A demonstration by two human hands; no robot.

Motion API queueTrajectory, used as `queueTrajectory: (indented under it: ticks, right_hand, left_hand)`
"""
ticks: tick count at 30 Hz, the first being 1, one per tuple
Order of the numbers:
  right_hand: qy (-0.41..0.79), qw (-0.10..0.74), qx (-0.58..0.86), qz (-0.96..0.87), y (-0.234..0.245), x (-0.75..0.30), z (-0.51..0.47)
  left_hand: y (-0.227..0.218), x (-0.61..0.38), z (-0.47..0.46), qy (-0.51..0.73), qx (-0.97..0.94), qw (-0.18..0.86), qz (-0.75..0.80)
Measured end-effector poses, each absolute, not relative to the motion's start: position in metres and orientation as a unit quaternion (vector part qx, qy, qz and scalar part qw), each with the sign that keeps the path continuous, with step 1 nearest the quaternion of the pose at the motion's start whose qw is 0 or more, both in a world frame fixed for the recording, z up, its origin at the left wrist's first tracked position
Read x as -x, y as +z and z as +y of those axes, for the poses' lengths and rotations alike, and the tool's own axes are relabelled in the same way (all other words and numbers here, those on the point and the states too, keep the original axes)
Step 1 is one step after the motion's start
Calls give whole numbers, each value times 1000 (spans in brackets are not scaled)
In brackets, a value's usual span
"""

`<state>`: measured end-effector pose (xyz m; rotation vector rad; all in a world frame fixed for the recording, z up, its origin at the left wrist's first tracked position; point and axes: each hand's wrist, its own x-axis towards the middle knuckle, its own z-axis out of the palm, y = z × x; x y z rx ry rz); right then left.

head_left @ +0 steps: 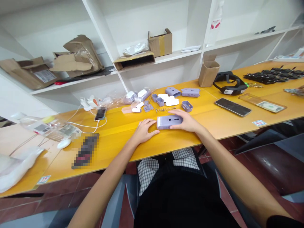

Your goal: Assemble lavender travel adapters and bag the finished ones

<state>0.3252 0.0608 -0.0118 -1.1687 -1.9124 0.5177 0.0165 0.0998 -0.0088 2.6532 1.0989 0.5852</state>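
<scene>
A lilac plastic casing [169,121] with dark slots in its top lies on the yellow table [118,139] just in front of me. My right hand [186,120] curls round its right end and far side, gripping it. My left hand [144,130] rests flat on the table with fingers stretched, the fingertips touching the casing's left end. Just behind lie several small lilac and white plastic parts [166,99], a row of small screws [162,110] and a small lilac cup-shaped piece [186,106].
A phone [232,107], a clear case with a banknote [262,103], a black headset [230,84] and a cardboard holder [208,73] lie to the right. Left are a charging phone [100,113], cables, plastic bags [47,128]. White shelves hold cardboard boxes [160,42].
</scene>
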Motion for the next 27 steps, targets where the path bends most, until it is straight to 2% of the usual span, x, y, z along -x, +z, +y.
queueTrajectory:
  ticks: [4, 10, 13, 16, 22, 27]
  right_hand:
    - [299, 426, 456, -722, -7, -351, 60]
    - [308, 299, 516, -742, -6, -400, 68]
    - [324, 283, 522, -737, -8, -419, 71]
    - [285, 270, 519, -759, -13, -422, 63]
    - [85, 169, 557, -809, -26, -385, 27]
    - [58, 115, 597, -792, -25, -371, 19]
  left_hand:
    - [-10, -4, 110, 209, -898, 94, 375]
    - [-4, 2, 112, 238, -890, 108, 373]
    - [-1, 0, 110, 268, -896, 129, 330]
    - [-2, -2, 110, 280, -899, 140, 307]
    - [-5, -4, 101, 272, -898, 143, 315]
    - [-3, 4, 84, 284, -909, 122, 280]
